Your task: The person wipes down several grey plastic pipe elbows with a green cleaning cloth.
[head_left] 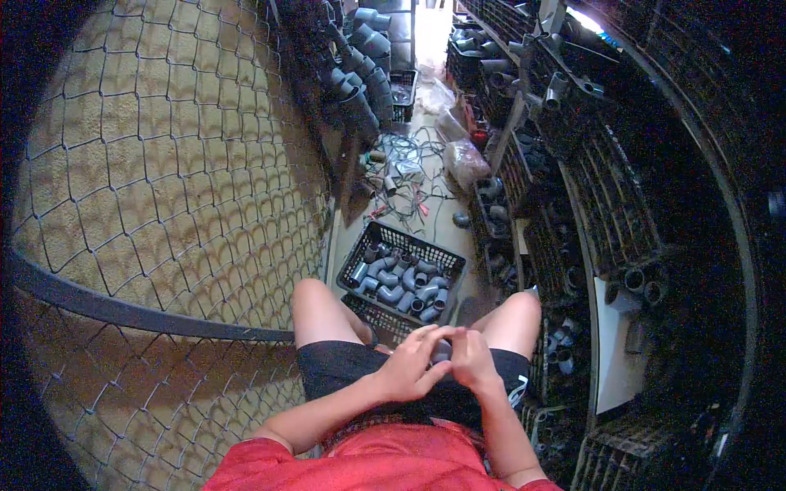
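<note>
Both of my hands are close together above my lap, near a grey pipe fitting (441,352) that shows between them. My left hand (409,362) has its fingers bent over the fitting's left side, with the thumb below. On the right, my right hand (472,358) is closed against the fitting, its fingertips meeting those of my left hand. Much of the fitting is hidden by the fingers. Beyond my hands, a black plastic crate (354,248) holds several grey elbow fittings (391,293).
A wire mesh fence (164,164) runs along the left. Dark racks (606,196) with grey fittings line the right. Tangled cords (419,196) and a plastic bag (467,164) lie on the floor ahead. Another black crate (381,321) lies just this side of the filled one.
</note>
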Demonstrator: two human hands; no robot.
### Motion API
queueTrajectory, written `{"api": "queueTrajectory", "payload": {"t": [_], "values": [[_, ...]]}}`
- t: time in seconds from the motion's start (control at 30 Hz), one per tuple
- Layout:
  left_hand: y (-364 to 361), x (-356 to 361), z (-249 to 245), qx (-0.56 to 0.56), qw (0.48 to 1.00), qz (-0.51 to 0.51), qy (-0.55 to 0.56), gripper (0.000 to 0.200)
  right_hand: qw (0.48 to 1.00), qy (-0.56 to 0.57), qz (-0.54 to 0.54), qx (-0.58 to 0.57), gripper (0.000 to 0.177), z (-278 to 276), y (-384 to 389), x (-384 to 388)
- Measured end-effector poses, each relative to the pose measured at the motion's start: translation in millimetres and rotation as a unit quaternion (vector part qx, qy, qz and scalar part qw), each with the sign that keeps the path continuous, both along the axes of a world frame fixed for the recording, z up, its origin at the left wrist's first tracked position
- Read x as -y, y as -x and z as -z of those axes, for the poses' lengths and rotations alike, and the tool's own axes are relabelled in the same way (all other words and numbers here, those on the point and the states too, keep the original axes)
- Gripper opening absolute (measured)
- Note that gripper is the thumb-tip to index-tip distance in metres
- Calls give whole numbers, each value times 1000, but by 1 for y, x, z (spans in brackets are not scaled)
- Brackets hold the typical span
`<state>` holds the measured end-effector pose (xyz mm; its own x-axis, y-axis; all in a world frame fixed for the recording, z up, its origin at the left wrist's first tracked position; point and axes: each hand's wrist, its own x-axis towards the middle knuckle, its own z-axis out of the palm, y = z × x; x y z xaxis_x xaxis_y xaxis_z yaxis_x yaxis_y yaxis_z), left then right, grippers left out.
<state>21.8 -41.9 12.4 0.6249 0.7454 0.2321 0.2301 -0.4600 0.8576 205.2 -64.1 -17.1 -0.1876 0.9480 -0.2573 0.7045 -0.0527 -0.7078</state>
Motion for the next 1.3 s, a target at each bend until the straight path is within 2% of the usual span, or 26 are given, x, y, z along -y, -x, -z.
{"api": "queueTrajectory", "payload": {"t": [0.07,0.13,0.17,0.2,0.23,0.27,0.3,0.33,0.37,0.4,0.47,0.53,0.6,0.67,0.73,0.8,0.83,0.87,0.93,1.03,1.07,1.13,1.2,1.23,1.27,1.3], "values": [[8,-7,3,-41,996,68,-30,61,996,-24,-43,81,69,-4,10,-1],[11,-8,3,-11,995,94,-32,59,976,-76,59,-197,84,12,20,5],[12,-7,4,-10,995,94,-32,59,942,4,104,-318,93,15,30,12],[13,-3,6,22,994,102,-44,55,943,5,104,-318,93,19,27,15],[13,-1,7,53,991,110,-56,51,861,249,81,-436,97,25,19,16],[13,-1,9,54,991,111,-56,51,711,471,53,-519,101,29,14,18],[12,-3,10,80,986,124,-78,44,680,483,44,-550,101,26,17,22],[11,-5,7,105,980,135,-98,39,680,483,43,-549,101,14,20,18],[3,-7,2,161,982,36,-95,27,728,435,63,-526,100,1,25,14],[2,-8,9,136,991,-8,-10,20,772,385,82,-499,99,-5,27,11],[-1,-11,17,137,989,-53,-7,17,764,373,86,-519,91,0,33,8],[-3,-11,19,117,988,-94,26,18,879,116,143,-440,83,8,42,5],[-9,-12,18,98,984,-135,58,19,877,142,142,-437,70,3,40,1],[-20,-15,15,224,905,-310,187,22,961,-128,171,-175,62,-9,51,-6],[-20,-8,19,242,891,-319,212,26,959,-136,187,-162,53,-9,52,-9],[-27,7,18,159,950,-268,-30,32,877,-230,332,-261,54,6,54,-15],[-26,22,22,134,969,-197,58,44,846,-156,346,-374,53,19,46,-22],[-28,30,34,85,985,-152,-18,55,718,-66,415,-555,55,32,45,-27],[-37,30,21,6,989,-126,-83,59,636,-6,399,-661,48,25,40,-25],[-36,-4,22,-28,984,-123,-126,59,646,-6,392,-654,43,125,59,-15],[-35,-18,7,-52,978,-135,-149,58,646,-7,393,-654,43,123,59,-5],[-32,-33,12,-68,990,-69,-105,59,805,11,346,-482,47,98,59,17],[-31,-24,16,-20,992,-61,-105,59,743,-9,348,-572,44,43,55,1],[-28,-17,22,-22,993,-57,-101,64,848,-38,296,-439,44,47,41,-4],[-28,-10,27,-23,993,-55,-100,64,855,-50,328,-398,48,50,34,-5],[-28,-3,28,-23,996,-44,-77,66,768,9,376,-519,50,53,28,-12]]}}
